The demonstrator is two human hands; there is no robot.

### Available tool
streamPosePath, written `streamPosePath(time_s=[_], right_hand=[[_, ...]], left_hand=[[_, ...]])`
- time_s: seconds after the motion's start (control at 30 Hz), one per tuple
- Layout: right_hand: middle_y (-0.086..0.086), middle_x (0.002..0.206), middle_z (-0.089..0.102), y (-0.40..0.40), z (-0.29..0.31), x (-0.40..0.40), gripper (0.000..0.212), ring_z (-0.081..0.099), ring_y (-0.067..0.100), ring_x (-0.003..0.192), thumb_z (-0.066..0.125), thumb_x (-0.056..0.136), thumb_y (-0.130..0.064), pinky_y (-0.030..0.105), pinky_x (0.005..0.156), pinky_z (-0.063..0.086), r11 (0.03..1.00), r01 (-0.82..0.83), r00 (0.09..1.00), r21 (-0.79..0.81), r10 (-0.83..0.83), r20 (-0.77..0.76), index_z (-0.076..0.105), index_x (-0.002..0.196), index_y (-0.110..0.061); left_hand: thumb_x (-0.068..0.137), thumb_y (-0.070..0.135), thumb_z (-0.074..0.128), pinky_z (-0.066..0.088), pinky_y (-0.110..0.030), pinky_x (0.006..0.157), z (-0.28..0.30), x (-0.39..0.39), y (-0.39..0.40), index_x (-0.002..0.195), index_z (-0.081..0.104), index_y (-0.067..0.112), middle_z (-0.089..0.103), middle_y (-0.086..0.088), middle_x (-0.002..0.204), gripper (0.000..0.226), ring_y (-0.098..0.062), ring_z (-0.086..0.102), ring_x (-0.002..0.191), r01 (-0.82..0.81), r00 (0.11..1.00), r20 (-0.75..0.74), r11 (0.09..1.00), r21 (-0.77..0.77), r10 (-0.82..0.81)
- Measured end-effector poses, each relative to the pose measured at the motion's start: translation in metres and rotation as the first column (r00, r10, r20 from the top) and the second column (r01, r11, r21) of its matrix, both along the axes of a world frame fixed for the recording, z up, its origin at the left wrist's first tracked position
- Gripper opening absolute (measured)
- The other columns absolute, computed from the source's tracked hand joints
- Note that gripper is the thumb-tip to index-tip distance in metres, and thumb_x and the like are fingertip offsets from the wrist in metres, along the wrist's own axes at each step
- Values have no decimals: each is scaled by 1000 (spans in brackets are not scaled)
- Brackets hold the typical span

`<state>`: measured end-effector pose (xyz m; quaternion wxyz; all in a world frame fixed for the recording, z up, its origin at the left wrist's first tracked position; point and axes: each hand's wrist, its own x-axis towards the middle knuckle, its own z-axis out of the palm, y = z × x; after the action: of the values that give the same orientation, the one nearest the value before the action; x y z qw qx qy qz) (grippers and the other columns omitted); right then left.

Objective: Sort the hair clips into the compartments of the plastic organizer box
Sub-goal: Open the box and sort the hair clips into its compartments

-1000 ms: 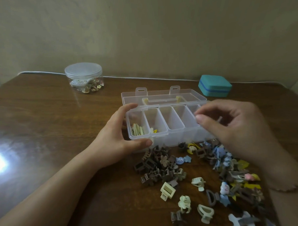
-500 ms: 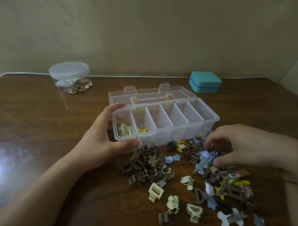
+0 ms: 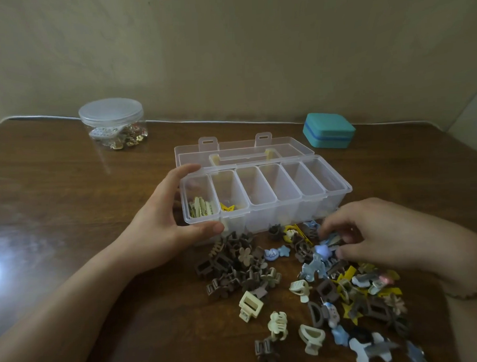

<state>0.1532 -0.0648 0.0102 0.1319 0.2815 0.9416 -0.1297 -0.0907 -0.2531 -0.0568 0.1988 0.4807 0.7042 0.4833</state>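
Picking from the mixed pile: right hand (image 3: 376,235) curls its fingers around a blue clip (image 3: 323,250), just near of the organizer box (image 3: 263,210). Left hand (image 3: 163,228) grasps the box's left end, steadying it. Judgement: lift one clip alone, clear of its neighbours, then drop it in an unused compartment. Box is clear plastic, six compartments; leftmost holds cream clips (image 3: 200,210), next yellow clips (image 3: 227,208).

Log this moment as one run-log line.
left hand grips clear plastic organizer box | right hand picking at mixed hair clip pile | two leftmost compartments hold clips
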Motion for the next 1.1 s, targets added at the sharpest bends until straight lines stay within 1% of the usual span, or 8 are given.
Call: streamPosePath(time_s=[0.13,0.23,0.4,0.67,0.8,0.9,1.0,1.1], right_hand=[[-8,67,63,-9,3,-5,5,58,5,63,65,86,-35,26,57,49,998,40,986,57,-30,-167,68,82,-39],[-14,63,61,-21,-5,-17,20,57,0,62,58,87,-48,22,57,47,974,83,990,209,-57,-128,70,79,-35],[-11,61,65,-32,-17,-31,31,59,3,58,56,86,-54,25,54,51,948,165,982,273,-133,-134,73,75,-30],[-14,73,68,-34,-16,-32,17,63,6,70,66,80,-45,32,66,56,957,190,980,220,-171,-105,74,79,-30],[-13,71,69,-30,-12,-30,14,62,3,68,65,82,-39,28,64,55,968,177,983,180,-165,-76,74,76,-30],[-21,60,65,-23,0,-21,14,59,-2,61,65,84,-32,19,55,44,977,206,973,61,-197,-123,73,73,-31],[-17,56,61,-24,4,-22,13,54,-2,56,67,85,-38,19,52,39,977,209,961,46,-197,-193,72,75,-31],[-11,66,67,-32,-3,-31,22,61,2,65,68,80,-52,25,59,51,985,166,984,53,-161,-81,72,74,-31]], left_hand=[[48,69,76,47,-7,73,1,0,0,134,31,60,42,35,129,98,18,53,105,1,1000,1,1000,-5,-1],[48,69,75,46,-9,74,0,0,0,135,30,60,42,39,125,99,21,51,105,-3,1000,-3,1000,-11,2],[48,69,76,45,-13,80,0,-1,0,135,30,61,41,40,125,98,18,51,107,0,1000,3,1000,-22,0],[48,70,75,44,-18,87,-2,-3,1,136,30,60,39,38,130,100,12,48,113,-7,1000,-20,999,-32,6],[48,70,76,45,-19,89,-2,-2,1,137,30,58,39,37,130,101,9,49,116,-5,1000,-14,999,-34,4],[49,69,77,48,-21,89,-2,-3,1,137,30,58,40,34,133,99,3,52,116,1,1000,-12,999,-35,-1],[50,68,77,48,-22,90,-3,-4,0,137,31,57,40,34,134,99,4,52,117,0,1000,-14,1000,-28,-1],[49,69,76,46,-18,87,-3,-4,1,137,31,57,38,36,132,99,10,49,114,-2,1000,-22,1000,-26,1]])
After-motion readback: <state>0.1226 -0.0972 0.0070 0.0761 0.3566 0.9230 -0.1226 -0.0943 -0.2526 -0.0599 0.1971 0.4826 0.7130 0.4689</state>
